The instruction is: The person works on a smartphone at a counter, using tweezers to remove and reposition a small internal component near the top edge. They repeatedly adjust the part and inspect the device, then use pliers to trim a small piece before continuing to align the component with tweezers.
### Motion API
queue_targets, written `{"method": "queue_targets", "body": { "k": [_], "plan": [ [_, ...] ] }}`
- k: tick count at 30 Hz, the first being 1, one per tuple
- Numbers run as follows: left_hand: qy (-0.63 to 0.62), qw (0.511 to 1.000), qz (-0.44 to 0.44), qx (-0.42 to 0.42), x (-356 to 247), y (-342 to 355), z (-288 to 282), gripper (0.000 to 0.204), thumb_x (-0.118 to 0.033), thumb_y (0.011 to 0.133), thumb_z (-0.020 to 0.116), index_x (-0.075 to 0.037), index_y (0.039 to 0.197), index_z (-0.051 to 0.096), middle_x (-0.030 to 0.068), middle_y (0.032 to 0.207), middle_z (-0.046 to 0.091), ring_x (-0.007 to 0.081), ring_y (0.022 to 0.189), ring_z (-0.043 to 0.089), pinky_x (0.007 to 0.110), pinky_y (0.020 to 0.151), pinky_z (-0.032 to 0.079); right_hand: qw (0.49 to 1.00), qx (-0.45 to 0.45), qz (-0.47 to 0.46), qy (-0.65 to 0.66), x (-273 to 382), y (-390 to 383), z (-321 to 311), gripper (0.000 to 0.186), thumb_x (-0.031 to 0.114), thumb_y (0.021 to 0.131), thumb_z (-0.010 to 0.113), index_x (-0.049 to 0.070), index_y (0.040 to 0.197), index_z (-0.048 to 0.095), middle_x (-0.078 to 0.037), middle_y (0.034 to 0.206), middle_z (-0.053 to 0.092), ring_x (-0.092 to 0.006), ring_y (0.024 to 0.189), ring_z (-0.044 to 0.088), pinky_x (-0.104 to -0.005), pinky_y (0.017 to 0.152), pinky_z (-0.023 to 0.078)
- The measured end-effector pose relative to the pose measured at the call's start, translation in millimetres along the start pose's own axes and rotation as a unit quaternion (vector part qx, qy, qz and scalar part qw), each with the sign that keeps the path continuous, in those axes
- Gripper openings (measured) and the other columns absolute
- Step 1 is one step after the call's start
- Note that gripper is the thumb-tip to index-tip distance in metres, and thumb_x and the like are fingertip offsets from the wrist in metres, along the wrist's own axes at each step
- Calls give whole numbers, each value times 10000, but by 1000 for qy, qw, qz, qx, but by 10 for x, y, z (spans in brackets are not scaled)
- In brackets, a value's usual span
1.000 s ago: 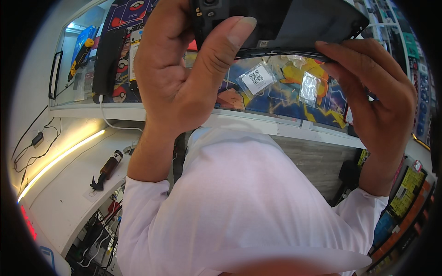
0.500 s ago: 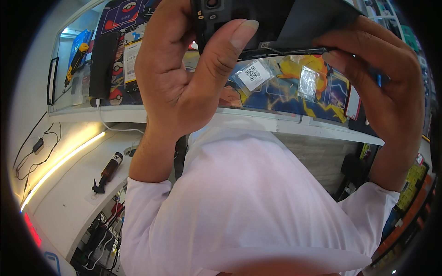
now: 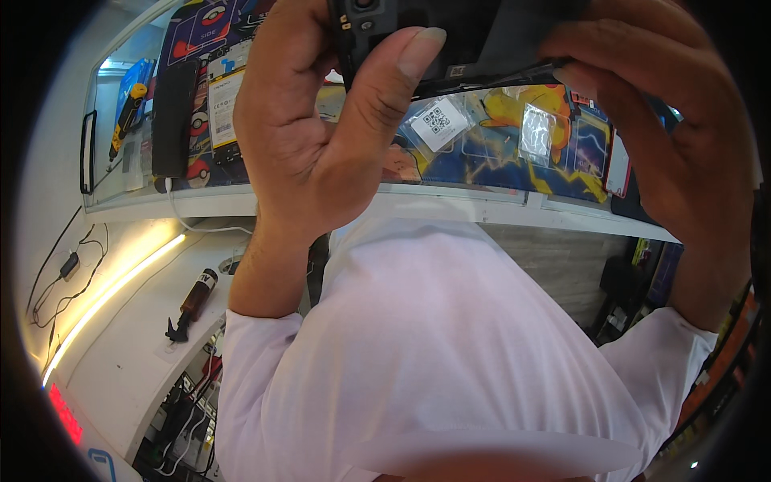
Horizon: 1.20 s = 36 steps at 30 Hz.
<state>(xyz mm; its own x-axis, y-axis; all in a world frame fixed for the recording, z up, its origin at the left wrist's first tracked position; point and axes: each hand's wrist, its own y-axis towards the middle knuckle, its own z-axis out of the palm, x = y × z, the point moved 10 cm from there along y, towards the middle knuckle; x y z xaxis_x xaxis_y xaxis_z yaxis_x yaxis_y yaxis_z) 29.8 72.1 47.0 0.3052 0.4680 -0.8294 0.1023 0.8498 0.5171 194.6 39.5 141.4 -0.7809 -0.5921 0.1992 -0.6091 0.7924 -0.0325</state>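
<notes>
My left hand (image 3: 317, 145) grips a black phone (image 3: 470, 44) at the top of the view, its thumb pressed on the back near the camera. The fingers of my right hand (image 3: 658, 120) close on the phone's lower right edge, where a thin dark strip runs along the side. Below the phone, on a cartoon-print mat (image 3: 582, 169), lie a small bag with a code label (image 3: 439, 123) and a clear packet (image 3: 536, 132). Left of my left hand are an opened phone with battery (image 3: 225, 108), a dark phone-shaped slab (image 3: 171, 120) and a yellow-and-black screwdriver (image 3: 127, 120).
A white-edged glass counter (image 3: 498, 205) holds the mat. On the lower left shelf are an amber syringe-like tube (image 3: 197, 297), cables and a glowing light strip (image 3: 112, 309), with a red display (image 3: 64, 411) below. My white shirt fills the lower middle; dark racks stand at right.
My right hand and forearm have shifted rightward, and its fingers sit higher than half a second ago. The phone has moved slightly left and up, still held by both hands.
</notes>
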Motion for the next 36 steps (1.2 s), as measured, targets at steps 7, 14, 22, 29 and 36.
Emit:
{"method": "queue_targets", "body": {
  "k": [7, 14, 22, 29, 36],
  "plan": [
    [-12, 1000, 0, 2, 62, 34, -22, 439, -32, 965, 671, 74, 1362, 516, 139, 1239, 659, 163, 1091, 626, 299, 1003, 472, 999, -13, -20, -28, 69, 1, -1, 217, 28, 926, 693, 12, 1135, 748, -124, 1032, 707, -216, 901, 707, -320, 711, 558],
    [-6, 1000, -17, -19, 120, 57, -46, 394, -68, 980, 669, 51, 1336, 547, 110, 1217, 661, 141, 1064, 621, 280, 989, 467, 998, -31, -26, -46, 107, -21, -31, 232, 26, 924, 697, 18, 1150, 747, -124, 1032, 706, -219, 897, 699, -321, 704, 555],
    [-2, 996, -84, -16, -67, 108, 29, 368, -75, 984, 670, 43, 1314, 560, 89, 1182, 672, 123, 1028, 617, 268, 966, 468, 997, -54, -21, -50, 103, -67, -44, 250, 25, 922, 702, 24, 1168, 746, -123, 1031, 704, -223, 892, 690, -323, 696, 551],
    [-3, 999, -50, -17, 30, 92, -43, 337, -76, 982, 675, 30, 1284, 570, 68, 1155, 670, 97, 994, 601, 248, 934, 471, 995, -50, -56, -70, 159, -60, -7, 307, 20, 898, 729, 27, 1205, 740, -127, 1027, 702, -224, 895, 682, -333, 679, 538],
    [-17, 999, -27, -22, 40, 91, -37, 350, -71, 975, 680, 22, 1293, 570, 62, 1165, 667, 92, 992, 601, 244, 930, 474, 994, -53, -60, -75, 179, -72, -14, 306, 18, 896, 730, 29, 1202, 741, -129, 1024, 703, -224, 892, 682, -333, 677, 537]
  ]
}}
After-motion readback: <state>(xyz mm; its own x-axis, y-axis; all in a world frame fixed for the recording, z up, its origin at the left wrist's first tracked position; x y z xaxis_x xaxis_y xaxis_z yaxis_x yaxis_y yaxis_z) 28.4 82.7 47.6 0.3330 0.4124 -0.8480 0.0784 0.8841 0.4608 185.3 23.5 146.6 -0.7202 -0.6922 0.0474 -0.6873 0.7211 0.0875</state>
